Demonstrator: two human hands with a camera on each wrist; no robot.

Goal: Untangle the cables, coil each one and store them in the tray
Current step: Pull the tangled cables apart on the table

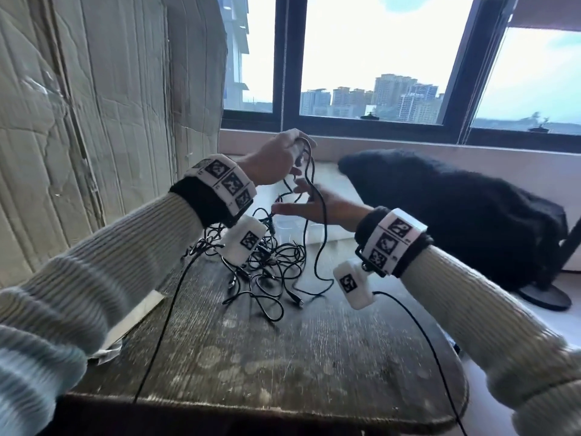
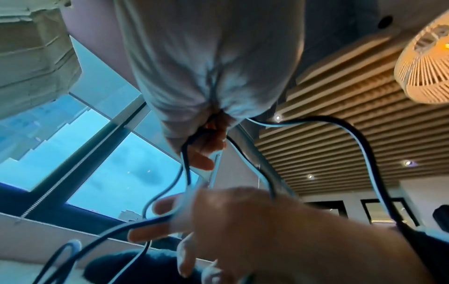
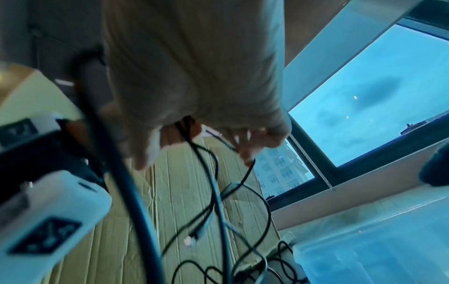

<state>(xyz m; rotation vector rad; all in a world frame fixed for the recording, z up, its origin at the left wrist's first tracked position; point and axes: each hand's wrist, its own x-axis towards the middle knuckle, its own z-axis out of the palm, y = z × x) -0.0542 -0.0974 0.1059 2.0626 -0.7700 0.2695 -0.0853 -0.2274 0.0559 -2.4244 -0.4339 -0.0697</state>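
Note:
A tangle of black cables (image 1: 270, 262) lies on the dark wooden table (image 1: 283, 357). My left hand (image 1: 279, 158) is raised above it and grips a few loops of one black cable (image 1: 318, 199), which hangs down to the table. In the left wrist view the fingers of my left hand (image 2: 206, 146) curl round that cable (image 2: 364, 153). My right hand (image 1: 301, 206) is just below, fingers spread and straight, with strands running between them (image 2: 170, 217). The clear plastic tray (image 1: 292, 226) stands behind the tangle, partly hidden by my hands; it shows low right in the right wrist view (image 3: 364, 249).
Creased cardboard (image 1: 94, 121) walls off the left side. A black fabric heap (image 1: 440, 215) lies at the right by the window sill (image 1: 408, 146). A round dark stand base (image 1: 544, 297) sits beyond the table's right edge. Thin black wires run from both wrist cameras across the table.

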